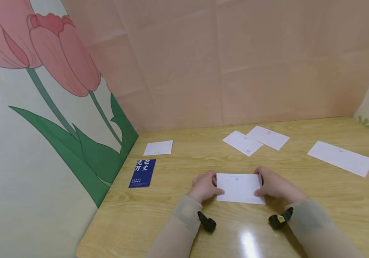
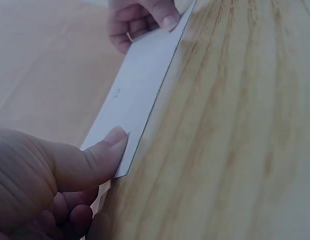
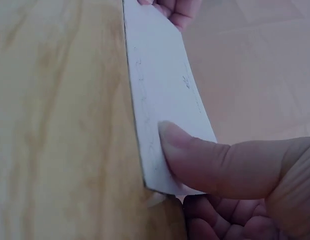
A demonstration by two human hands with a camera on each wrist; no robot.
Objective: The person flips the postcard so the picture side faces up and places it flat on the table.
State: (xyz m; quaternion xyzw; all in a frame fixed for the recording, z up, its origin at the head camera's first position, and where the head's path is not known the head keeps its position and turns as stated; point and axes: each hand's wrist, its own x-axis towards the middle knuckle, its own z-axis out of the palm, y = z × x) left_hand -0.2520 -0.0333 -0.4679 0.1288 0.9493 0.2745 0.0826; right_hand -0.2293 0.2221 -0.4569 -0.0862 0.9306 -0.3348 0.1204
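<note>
A white card point(image 1: 239, 189) with a small dark print near its top edge is held by its two short ends, near the middle of the table. My left hand point(image 1: 205, 186) pinches the left end, thumb on top and fingers beneath. On the right end, my right hand point(image 1: 272, 184) grips it the same way. In the left wrist view the left thumb point(image 2: 97, 160) presses on the card's face. Faint marks run along the near edge of the card point(image 3: 160, 85) in the right wrist view. Its underside is hidden.
Behind lie two overlapping white cards point(image 1: 243, 144) point(image 1: 269, 137). A long white card point(image 1: 340, 157) is at the right. At the left are a white card point(image 1: 158, 148) and a blue card point(image 1: 142, 173) with white characters. A pink-covered wall point(image 1: 223, 71) bounds the wooden table point(image 1: 178, 222).
</note>
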